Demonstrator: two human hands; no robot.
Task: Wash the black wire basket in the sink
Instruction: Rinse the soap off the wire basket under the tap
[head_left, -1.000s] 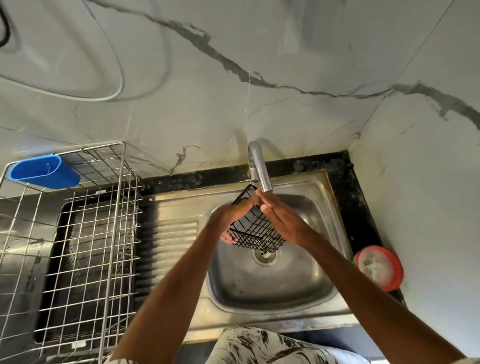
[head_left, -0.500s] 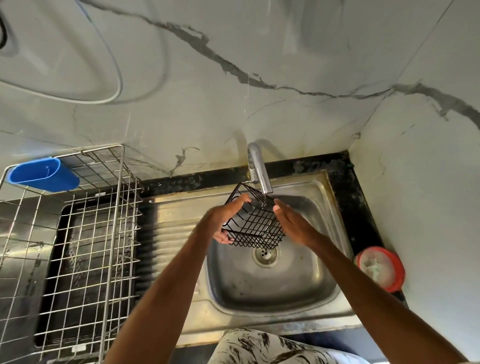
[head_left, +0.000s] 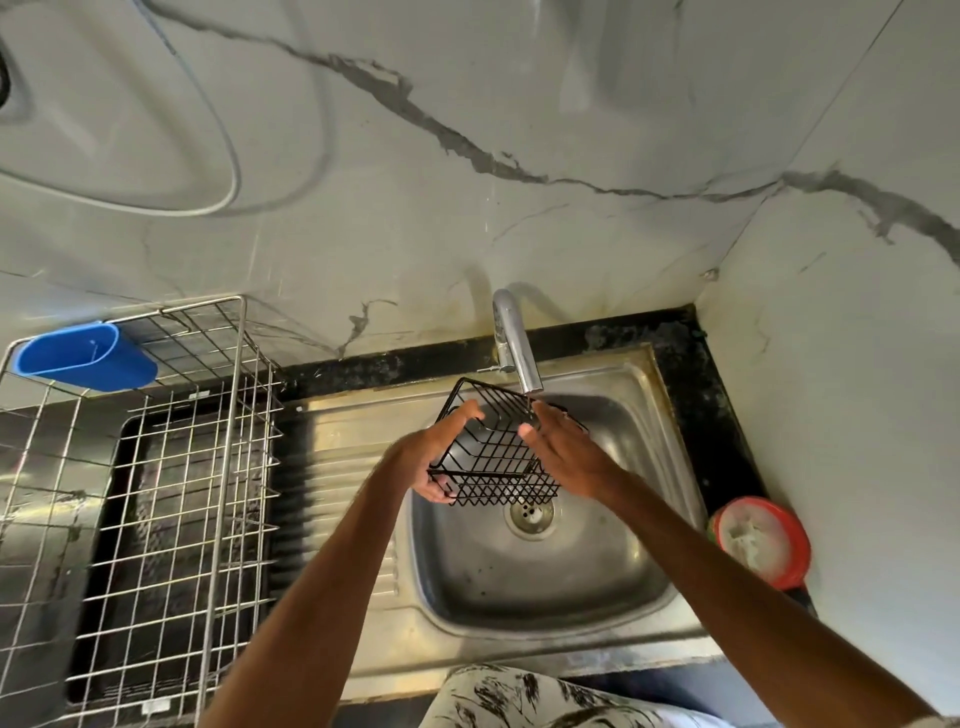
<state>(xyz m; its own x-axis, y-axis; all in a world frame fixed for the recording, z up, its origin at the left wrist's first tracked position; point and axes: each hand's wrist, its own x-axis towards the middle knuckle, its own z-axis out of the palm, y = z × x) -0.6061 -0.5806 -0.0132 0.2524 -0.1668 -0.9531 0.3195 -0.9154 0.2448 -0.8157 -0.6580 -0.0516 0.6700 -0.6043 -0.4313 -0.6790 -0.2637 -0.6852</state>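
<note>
Rinse step, by the look: black wire basket (head_left: 493, 457) held tilted above stainless steel sink bowl (head_left: 519, 587), just under chrome tap spout (head_left: 514, 343). Left hand (head_left: 434, 457) gripping left rim. Right hand (head_left: 569, 454) flat, fingers straight, against right side. Water flow unclear. Next, probably: turning basket under spout. Nothing in basket. Blue plastic cup (head_left: 85, 357), contents not visible. White residue in red round tub (head_left: 761, 540).
</note>
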